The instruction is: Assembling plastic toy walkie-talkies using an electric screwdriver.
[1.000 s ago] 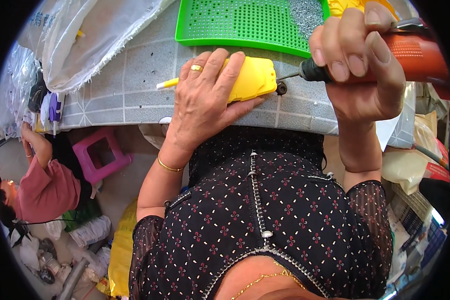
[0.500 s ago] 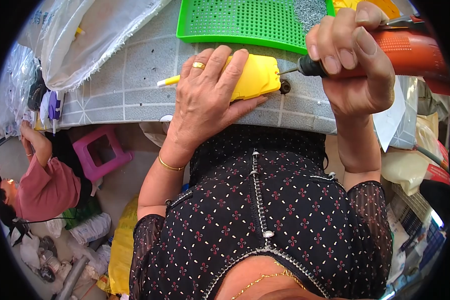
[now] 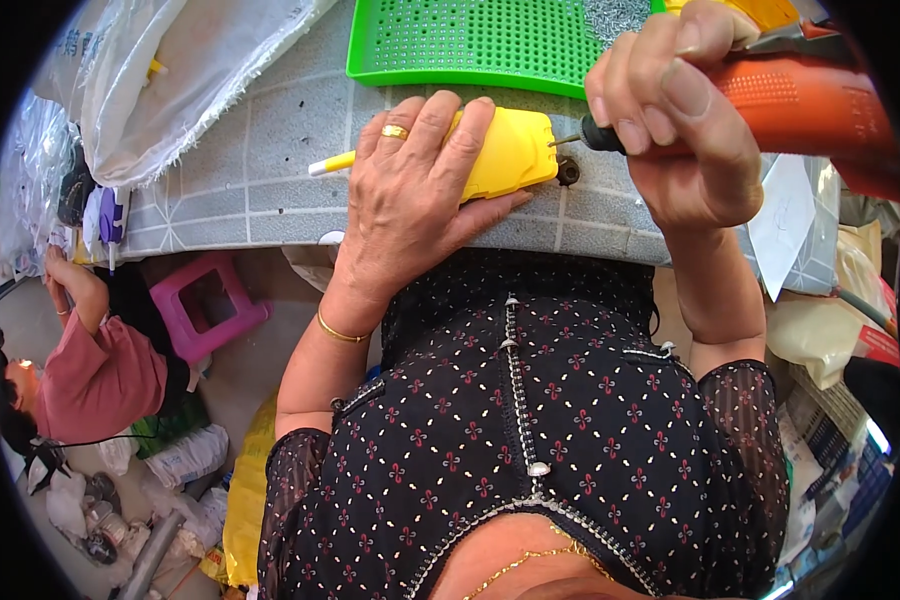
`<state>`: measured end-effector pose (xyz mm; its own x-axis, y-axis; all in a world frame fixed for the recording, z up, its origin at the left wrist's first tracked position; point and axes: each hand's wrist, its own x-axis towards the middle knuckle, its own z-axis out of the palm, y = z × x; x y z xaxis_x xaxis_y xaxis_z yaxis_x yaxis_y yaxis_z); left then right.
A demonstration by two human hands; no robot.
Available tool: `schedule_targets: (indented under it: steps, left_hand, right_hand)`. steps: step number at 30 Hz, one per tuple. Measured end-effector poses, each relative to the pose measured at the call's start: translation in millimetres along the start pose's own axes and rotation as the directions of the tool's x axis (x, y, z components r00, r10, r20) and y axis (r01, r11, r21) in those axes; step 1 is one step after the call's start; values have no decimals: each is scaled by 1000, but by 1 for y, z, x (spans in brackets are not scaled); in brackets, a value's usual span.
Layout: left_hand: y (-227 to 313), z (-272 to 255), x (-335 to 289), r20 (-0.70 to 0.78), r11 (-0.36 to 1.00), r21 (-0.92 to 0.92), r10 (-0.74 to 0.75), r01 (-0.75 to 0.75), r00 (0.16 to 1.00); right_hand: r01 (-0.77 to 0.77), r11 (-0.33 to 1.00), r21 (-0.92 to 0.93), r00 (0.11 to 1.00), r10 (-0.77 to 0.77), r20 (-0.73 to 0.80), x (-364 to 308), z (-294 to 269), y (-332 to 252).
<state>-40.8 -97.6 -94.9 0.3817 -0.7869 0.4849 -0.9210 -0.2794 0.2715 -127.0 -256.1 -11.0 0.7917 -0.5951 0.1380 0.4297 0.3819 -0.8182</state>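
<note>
My left hand [image 3: 410, 195] is closed over a yellow plastic housing [image 3: 515, 150], pressing it against the grey table. From the housing's left side sticks a thin yellow stem with a white tip [image 3: 320, 168]. My right hand [image 3: 680, 140] grips an orange electric screwdriver [image 3: 795, 105] with a black nose. Its thin bit points left and meets the right end of the housing, where small holes show; whether a screw sits on the bit is too small to tell. A small dark round piece [image 3: 568, 171] lies just beside that end.
A green perforated tray [image 3: 470, 77] with a heap of small silvery screws [image 3: 615, 20] stands behind my hands. A white woven sack [image 3: 160, 110] covers the table's far left. At left, another person in a pink top [image 3: 105, 380] sits by a pink stool [image 3: 205, 345]. White paper [image 3: 782, 225] hangs over the right edge.
My right hand has brought the screwdriver left, so its bit is closer in at the housing's end. My left hand and the housing have stayed nearly in place.
</note>
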Motion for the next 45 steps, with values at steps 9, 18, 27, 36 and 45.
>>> schedule_targets:
  steps: [9,18,27,36,45]
  left_hand:
    - [-1,1,1,15,1000,8,0,0,1000]
    - [2,-1,3,18,997,59,56,-57,998]
    - [22,-84,-22,-4,955,274,-118,115,993]
    - [-21,-108,-208,177,757,120,-653,642,736]
    - [-121,43,-302,75,756,226,-642,614,763]
  right_hand:
    - [-76,987,-140,985,96,144,22,-21,-3]
    - [220,970,-101,827,-130,546,31,-41,13]
    - [373,923,-99,907,-341,246,27,-25,-37]
    - [436,0,-900,476,-849,231,70,-80,-52]
    - [747,140,-650,628,175,758,193,63,128]
